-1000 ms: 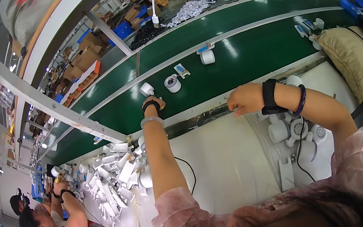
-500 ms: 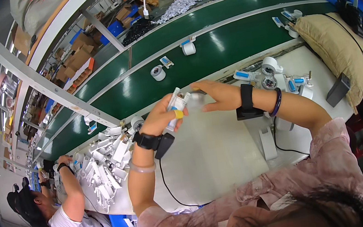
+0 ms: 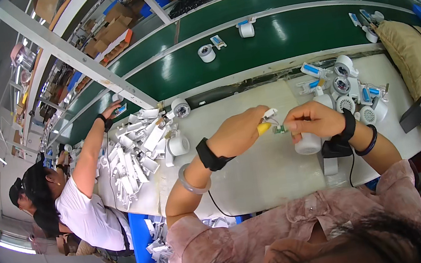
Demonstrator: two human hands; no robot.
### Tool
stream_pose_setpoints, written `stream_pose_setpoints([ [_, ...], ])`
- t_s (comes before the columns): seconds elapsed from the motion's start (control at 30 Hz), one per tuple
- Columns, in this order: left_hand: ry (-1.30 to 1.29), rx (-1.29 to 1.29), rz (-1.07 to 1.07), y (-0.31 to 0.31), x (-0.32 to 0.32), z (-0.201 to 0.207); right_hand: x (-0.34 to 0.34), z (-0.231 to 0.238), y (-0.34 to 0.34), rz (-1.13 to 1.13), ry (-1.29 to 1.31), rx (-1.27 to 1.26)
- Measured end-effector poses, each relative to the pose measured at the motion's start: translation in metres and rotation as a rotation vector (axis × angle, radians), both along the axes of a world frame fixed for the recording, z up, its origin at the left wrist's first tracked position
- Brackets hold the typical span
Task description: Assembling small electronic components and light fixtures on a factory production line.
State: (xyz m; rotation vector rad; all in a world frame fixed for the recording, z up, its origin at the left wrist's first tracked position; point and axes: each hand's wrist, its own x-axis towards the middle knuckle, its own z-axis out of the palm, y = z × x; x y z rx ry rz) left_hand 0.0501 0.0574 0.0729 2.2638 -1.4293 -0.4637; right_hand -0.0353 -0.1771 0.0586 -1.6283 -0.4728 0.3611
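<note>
My left hand (image 3: 238, 134) is closed round a white plastic part (image 3: 271, 113), most of it hidden behind the fingers. Thin wires run out of that part, and a yellow cover shows on one fingertip. Facing it, my right hand (image 3: 317, 119) pinches a small green circuit board (image 3: 279, 129) between thumb and fingers. Just under the right hand, a white round lamp head (image 3: 307, 144) sits on the white worktable (image 3: 244, 180).
At left lies a heap of white plastic parts (image 3: 133, 158), with a co-worker (image 3: 83, 203) beyond. Several lamp units (image 3: 342, 84) stand at right beside a tan sack (image 3: 410, 66). A green conveyor (image 3: 161, 84) runs behind. A blue bin (image 3: 140, 249) sits below the table's front edge.
The view has shifted. My right hand has gone from open to pinching the circuit board. My left hand has turned over with the white part. The co-worker's arm now reaches toward the conveyor.
</note>
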Motion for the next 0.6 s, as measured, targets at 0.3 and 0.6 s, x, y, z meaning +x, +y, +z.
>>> stream_pose_setpoints([
  [0.3, 0.931, -0.654, 0.308, -0.026, -0.012, -0.011, -0.003, -0.011, 0.002, -0.548, -0.967, -0.53],
  [0.6, 1.037, -0.889, 0.419, -0.067, -0.027, -0.041, -0.008, -0.025, -0.001, -0.764, -0.991, -0.322],
])
